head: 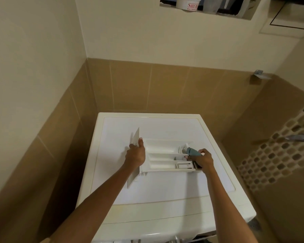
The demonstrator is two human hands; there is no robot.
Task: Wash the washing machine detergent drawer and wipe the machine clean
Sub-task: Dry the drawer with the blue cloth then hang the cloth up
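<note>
We have the detergent drawer [162, 155] lying flat, compartments up, on top of the washing machine [165, 188], which gives it a steady bed for scrubbing. Our left hand [136, 155] curls round it at the front panel [135, 137], bracing it against sliding, we judge, while our right hand [203, 159] pinches a blue-green cloth [191, 151] bunched into the small rear compartments. Tan wall tiles [147, 85] surround the machine, and a white tub [188, 3] sits on the ledge [235, 15] above.

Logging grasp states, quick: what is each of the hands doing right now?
Left hand: grips the detergent drawer at its front-panel end.
Right hand: holds a blue-grey cloth inside the drawer.
</note>
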